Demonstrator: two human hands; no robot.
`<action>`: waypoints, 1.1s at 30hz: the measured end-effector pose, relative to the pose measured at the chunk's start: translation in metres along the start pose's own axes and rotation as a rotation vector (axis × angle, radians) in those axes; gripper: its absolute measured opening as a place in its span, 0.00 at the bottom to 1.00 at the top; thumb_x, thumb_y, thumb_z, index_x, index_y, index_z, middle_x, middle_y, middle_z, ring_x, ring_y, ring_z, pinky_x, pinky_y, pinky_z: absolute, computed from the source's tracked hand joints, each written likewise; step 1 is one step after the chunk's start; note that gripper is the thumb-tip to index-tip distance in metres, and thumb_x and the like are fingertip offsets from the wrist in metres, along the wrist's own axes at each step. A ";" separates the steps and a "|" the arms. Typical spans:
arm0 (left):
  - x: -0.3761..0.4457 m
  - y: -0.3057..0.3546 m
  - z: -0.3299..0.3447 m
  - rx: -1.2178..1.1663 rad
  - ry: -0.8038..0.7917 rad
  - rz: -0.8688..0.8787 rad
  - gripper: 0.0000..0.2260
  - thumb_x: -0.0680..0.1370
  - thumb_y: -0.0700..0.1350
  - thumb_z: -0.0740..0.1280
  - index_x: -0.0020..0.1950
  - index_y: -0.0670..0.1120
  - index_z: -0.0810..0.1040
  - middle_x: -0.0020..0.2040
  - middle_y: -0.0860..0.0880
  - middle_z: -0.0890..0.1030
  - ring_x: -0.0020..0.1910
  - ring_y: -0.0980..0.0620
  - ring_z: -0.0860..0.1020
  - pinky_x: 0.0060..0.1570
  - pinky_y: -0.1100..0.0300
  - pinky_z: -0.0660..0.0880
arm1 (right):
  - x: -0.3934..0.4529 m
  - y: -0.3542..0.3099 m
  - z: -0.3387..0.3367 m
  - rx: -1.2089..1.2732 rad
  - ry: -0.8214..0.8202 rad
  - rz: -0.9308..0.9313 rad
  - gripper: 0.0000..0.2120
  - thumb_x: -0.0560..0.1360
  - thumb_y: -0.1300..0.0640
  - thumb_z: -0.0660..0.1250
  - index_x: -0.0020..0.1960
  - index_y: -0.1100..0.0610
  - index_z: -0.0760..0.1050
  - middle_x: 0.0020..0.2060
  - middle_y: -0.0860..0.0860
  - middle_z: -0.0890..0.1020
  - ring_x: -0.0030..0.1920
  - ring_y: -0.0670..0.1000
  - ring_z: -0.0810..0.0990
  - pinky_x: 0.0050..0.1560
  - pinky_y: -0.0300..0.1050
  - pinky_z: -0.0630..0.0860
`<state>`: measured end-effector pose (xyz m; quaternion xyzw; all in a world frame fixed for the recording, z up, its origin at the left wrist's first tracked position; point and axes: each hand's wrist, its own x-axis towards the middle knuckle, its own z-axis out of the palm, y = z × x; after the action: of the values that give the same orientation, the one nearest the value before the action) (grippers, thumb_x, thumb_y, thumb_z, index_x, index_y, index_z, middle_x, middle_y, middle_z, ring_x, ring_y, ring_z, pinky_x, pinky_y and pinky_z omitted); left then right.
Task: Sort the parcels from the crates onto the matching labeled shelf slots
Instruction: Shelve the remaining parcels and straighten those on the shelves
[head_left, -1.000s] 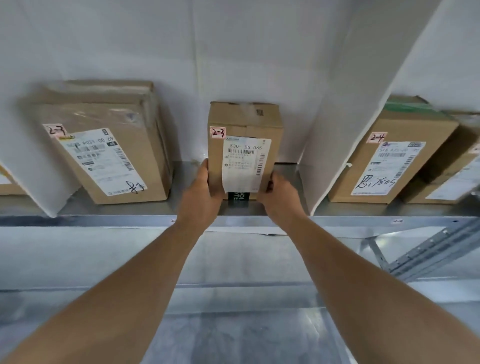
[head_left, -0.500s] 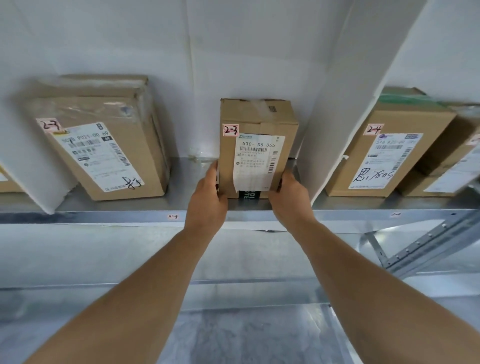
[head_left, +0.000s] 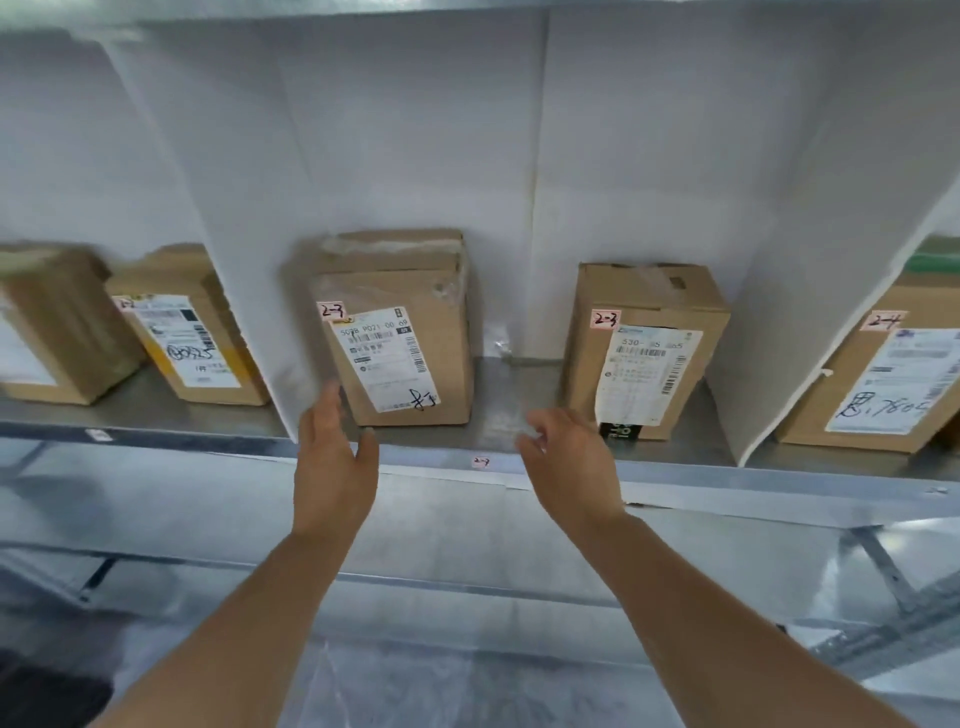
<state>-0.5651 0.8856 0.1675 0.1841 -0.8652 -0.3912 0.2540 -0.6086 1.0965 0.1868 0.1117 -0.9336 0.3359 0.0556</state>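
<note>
Both hands are empty, the left hand (head_left: 332, 467) flat-fingered before the left box (head_left: 400, 332), the right hand (head_left: 569, 457) loosely curled beside the right box (head_left: 644, 353).

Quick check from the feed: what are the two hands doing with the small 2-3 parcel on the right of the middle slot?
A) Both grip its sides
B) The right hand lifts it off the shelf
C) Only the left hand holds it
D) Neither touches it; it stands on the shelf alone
D: the small 2-3 parcel stands on the shelf by itself, while the left hand and right hand hang open in front of the shelf edge, holding nothing.
</note>
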 end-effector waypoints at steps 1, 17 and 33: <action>0.010 -0.007 -0.003 0.011 -0.009 -0.007 0.27 0.78 0.37 0.63 0.75 0.49 0.59 0.71 0.46 0.66 0.65 0.45 0.73 0.63 0.46 0.73 | 0.008 -0.009 0.008 -0.002 -0.030 -0.009 0.07 0.78 0.58 0.60 0.53 0.59 0.73 0.48 0.52 0.74 0.43 0.49 0.69 0.42 0.41 0.64; 0.076 -0.058 0.011 -0.061 -0.312 0.138 0.26 0.78 0.37 0.62 0.74 0.50 0.59 0.66 0.48 0.75 0.62 0.44 0.75 0.62 0.48 0.73 | 0.038 -0.055 0.081 0.059 0.059 0.241 0.11 0.76 0.65 0.58 0.56 0.60 0.73 0.51 0.56 0.79 0.50 0.56 0.76 0.49 0.46 0.73; -0.001 -0.059 -0.056 0.092 -0.426 0.112 0.29 0.80 0.49 0.62 0.77 0.55 0.51 0.76 0.52 0.60 0.72 0.49 0.65 0.67 0.50 0.68 | -0.028 -0.094 0.080 -0.150 0.041 0.282 0.15 0.77 0.64 0.57 0.63 0.58 0.69 0.60 0.54 0.72 0.57 0.55 0.74 0.49 0.43 0.69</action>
<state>-0.5244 0.8162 0.1537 0.0604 -0.9252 -0.3665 0.0781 -0.5601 0.9793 0.1780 -0.0317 -0.9612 0.2719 0.0350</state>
